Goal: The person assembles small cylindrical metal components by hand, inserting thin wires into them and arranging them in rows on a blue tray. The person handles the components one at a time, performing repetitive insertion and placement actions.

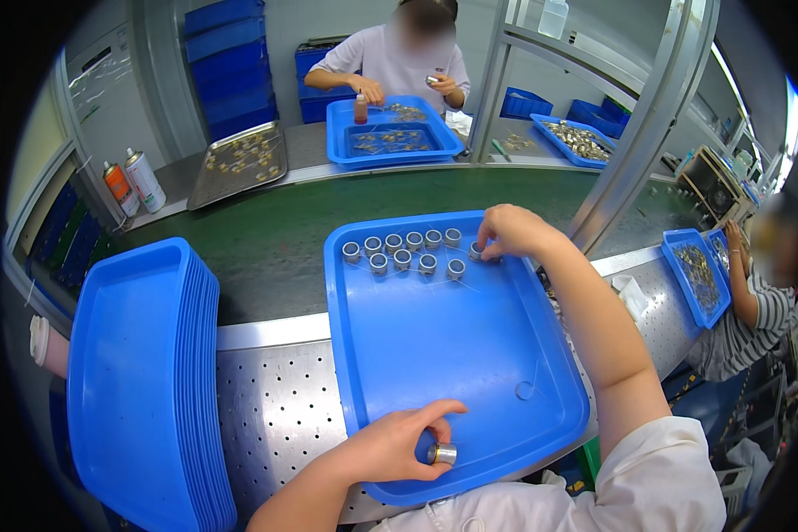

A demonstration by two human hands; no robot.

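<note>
In front of me lies a large blue tray (434,346). Along its far side stand several small silver metal cylinders (427,263) in loose rows, with thin wires trailing from them. At the far right corner, my right hand (516,232) pinches one more metal cylinder (476,251), its fingertips partly covering it. My left hand (390,446) hangs over the tray's near edge. Its thumb and curled fingers grip a metal cylinder (443,454) lying sideways, while the index finger points outward. A thin loop of wire (525,390) rests at the tray's right.
A tall stack of blue trays (142,372) is at my left on a perforated metal bench (275,408). Beyond runs a green belt (275,230). Across it, a person (399,53) works over a blue tray (337,133). A metal post (638,133) rises at right.
</note>
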